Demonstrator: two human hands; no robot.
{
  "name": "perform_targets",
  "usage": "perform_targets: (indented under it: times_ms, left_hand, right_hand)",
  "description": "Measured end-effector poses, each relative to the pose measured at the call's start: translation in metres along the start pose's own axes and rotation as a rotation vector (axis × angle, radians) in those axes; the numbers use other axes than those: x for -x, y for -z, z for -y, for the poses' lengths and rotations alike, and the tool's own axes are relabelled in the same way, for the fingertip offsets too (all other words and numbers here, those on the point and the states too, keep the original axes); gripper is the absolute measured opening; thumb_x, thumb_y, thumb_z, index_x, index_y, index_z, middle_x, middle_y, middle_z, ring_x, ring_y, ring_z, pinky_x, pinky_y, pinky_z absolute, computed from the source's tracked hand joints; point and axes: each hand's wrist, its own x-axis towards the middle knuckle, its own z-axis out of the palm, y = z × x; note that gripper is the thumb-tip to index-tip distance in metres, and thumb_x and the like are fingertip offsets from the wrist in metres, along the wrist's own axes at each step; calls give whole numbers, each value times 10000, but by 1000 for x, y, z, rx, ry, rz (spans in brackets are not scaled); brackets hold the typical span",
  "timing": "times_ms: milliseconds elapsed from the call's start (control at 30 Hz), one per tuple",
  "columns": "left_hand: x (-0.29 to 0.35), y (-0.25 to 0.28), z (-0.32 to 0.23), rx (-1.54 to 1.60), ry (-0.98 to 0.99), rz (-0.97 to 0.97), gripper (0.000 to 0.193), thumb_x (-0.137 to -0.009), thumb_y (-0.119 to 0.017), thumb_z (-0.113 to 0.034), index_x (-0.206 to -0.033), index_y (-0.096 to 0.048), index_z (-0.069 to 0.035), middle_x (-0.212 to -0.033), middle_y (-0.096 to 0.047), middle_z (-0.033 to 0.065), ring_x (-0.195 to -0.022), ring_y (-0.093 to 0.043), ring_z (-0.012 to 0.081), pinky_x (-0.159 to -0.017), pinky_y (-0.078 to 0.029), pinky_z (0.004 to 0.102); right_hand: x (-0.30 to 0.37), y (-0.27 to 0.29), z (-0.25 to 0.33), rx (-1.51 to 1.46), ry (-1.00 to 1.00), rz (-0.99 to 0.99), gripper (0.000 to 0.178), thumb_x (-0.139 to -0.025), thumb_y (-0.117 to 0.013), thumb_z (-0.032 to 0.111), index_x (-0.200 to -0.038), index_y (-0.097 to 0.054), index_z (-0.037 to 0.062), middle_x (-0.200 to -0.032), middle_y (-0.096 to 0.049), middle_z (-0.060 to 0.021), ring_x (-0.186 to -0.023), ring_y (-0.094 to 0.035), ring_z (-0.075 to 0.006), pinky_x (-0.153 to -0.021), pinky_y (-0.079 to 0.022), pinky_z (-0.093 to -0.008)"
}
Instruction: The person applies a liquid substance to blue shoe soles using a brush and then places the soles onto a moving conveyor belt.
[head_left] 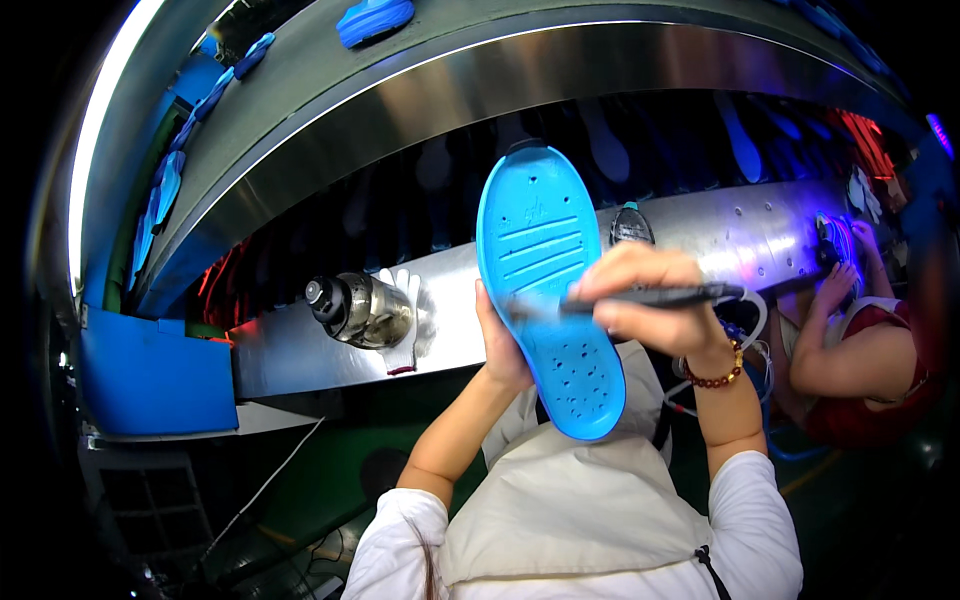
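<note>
A bright blue shoe sole (537,215) is held up in front of me, its grooved and dimpled inner face toward me. My left hand (503,340) grips its left edge at the middle, fingers mostly hidden behind it. My right hand (655,300) is closed around a black-handled brush (680,296), with a pale tube joined to the handle's far end. The brush's blurred tip lies over the middle of the sole; whether it touches cannot be made out. A dark piece (527,146) shows at the sole's top end.
Left on the metal bench (285,345) stand a dark-capped bottle (365,310) and a white glove (402,345). Behind runs a conveyor belt (480,22) carrying blue soles (375,20), above a shelf of hanging soles. A co-worker (870,350) sits at the right. A black object (631,225) lies behind my right hand.
</note>
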Motion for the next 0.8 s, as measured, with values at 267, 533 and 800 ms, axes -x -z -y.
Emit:
perform_targets:
  times_ms: [267,533,800]
  left_hand:
    - [-4,-6,-10,95,-110,-162,901,-760,-62,-736,-1274,-344,-51,-1148,-495,211,-965,-553,299,-841,-456,411]
    - [-13,-1,-25,0,-255,-86,1017,-672,-99,-821,-1232,-360,-13,-996,-554,243,-873,-569,351,-759,-474,454]
    - [-17,-7,-49,-11,-420,-89,1034,-666,-78,-826,-1244,-360,-16,-1010,-547,264,-844,-583,356,-737,-488,454]
  right_hand:
    - [7,-2,4,10,47,134,184,-659,-683,72,-842,-676,52,-811,-654,-91,-807,-614,-201,-770,-447,-317]
    - [12,-2,4,-54,118,243,187,-661,-693,63,-845,-668,48,-849,-661,-83,-788,-622,-200,-755,-462,-320]
    - [23,2,8,-63,77,299,206,-665,-697,27,-867,-655,31,-880,-656,-91,-871,-602,-214,-800,-446,-319]
